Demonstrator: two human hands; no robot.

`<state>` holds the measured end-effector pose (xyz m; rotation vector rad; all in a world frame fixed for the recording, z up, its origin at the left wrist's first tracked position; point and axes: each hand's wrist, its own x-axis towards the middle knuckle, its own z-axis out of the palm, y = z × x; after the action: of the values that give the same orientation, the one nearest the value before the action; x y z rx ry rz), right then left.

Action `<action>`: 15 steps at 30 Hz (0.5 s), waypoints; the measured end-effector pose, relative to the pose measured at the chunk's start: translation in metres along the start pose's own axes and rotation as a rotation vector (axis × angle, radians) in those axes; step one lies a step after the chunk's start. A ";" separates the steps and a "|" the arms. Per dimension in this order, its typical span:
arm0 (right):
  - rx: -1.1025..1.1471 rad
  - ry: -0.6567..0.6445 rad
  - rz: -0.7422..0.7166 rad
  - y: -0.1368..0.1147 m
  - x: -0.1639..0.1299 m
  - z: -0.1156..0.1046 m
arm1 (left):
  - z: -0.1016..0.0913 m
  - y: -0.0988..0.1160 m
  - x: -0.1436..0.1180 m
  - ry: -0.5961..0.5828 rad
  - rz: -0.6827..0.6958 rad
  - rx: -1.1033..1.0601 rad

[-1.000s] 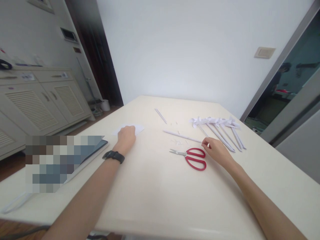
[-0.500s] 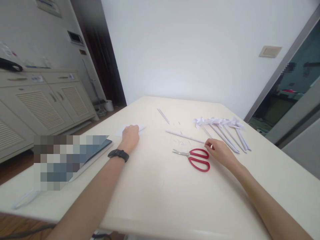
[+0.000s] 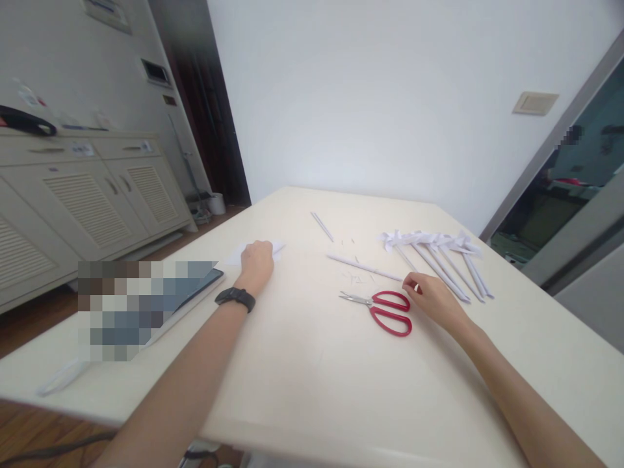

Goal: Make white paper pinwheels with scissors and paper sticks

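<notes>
My left hand (image 3: 258, 263), with a black band at the wrist, is closed over a folded piece of white paper (image 3: 234, 254) on the table. Its fingertips are hidden behind the knuckles. On the other side, my right hand (image 3: 428, 294) rests low with thumb and fingers pinched at the near end of a thin rolled paper stick (image 3: 363, 266). Just left of that hand lie scissors with red handles (image 3: 391, 310), their blades slightly apart. Small paper scraps (image 3: 357, 280) are scattered between stick and scissors.
Several white paper pinwheels (image 3: 429, 242) on rolled sticks lie at the right of the table (image 3: 312, 390). Two thin sticks (image 3: 322, 226) lie farther back. A tablet-like device (image 3: 199, 288), largely pixelated, sits at the left. A white wall (image 3: 361, 97) stands behind the table.
The view has shifted slightly, so everything sits a little farther right in the picture. Both hands keep nearly the same places on the table.
</notes>
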<state>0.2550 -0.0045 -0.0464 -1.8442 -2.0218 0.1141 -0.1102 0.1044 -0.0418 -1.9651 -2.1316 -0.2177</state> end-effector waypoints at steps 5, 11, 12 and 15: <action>-0.003 0.000 0.010 0.001 0.001 0.000 | 0.001 -0.002 0.002 -0.003 -0.012 -0.003; -0.004 -0.004 0.016 0.003 0.002 0.001 | -0.001 -0.003 -0.002 0.013 -0.015 -0.003; -0.004 -0.006 0.018 0.003 0.002 0.001 | -0.002 -0.003 -0.002 0.012 -0.022 -0.004; -0.006 -0.011 0.022 0.005 0.003 0.000 | -0.002 -0.004 -0.004 0.010 -0.048 -0.009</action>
<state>0.2597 -0.0009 -0.0479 -1.8742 -2.0120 0.1248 -0.1141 0.0998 -0.0405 -1.9153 -2.1772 -0.2459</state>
